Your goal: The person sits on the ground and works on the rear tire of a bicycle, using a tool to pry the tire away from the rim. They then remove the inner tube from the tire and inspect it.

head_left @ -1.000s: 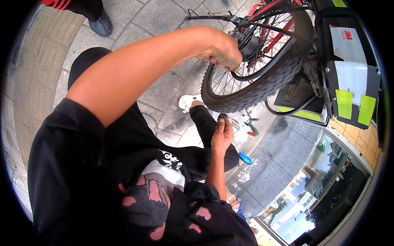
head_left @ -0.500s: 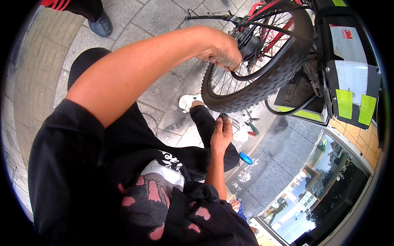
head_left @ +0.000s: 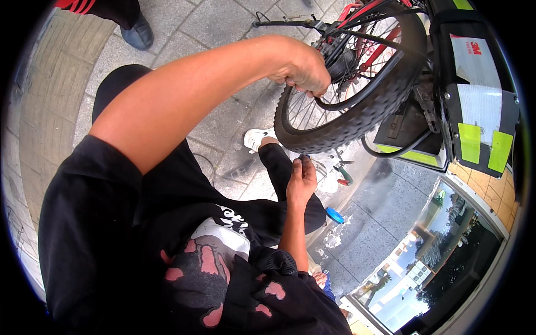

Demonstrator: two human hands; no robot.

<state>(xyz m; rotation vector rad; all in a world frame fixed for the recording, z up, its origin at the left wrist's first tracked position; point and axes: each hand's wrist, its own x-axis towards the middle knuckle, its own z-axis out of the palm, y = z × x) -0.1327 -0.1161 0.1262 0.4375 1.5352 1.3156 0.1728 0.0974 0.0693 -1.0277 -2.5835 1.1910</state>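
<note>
A bicycle wheel [head_left: 385, 109] with a knobby black tyre stands tilted before me, upper right of centre. My left hand [head_left: 304, 70] is closed at the wheel's near left side, over the spokes. From its fingers a black inner tube [head_left: 357, 100] curves along the inside of the rim; the grip itself is partly hidden behind my knuckles. Below the tyre's lower edge my right hand [head_left: 302, 178] is closed in a pinch, thumb and fingers upward. A small dark piece shows at its fingertips, too small to name.
A black box [head_left: 483, 100] with yellow-green patches hangs over the wheel's right side. The kickstand [head_left: 285, 23] sticks out leftward. A green-handled tool [head_left: 345, 176] and a round blue object [head_left: 335, 215] lie lower right, near a glass pane [head_left: 430, 262]. Another person's shoe [head_left: 137, 34] stands upper left.
Both hands and the wheel stay almost where they were. The black box at the right sits very slightly lower in the picture.
</note>
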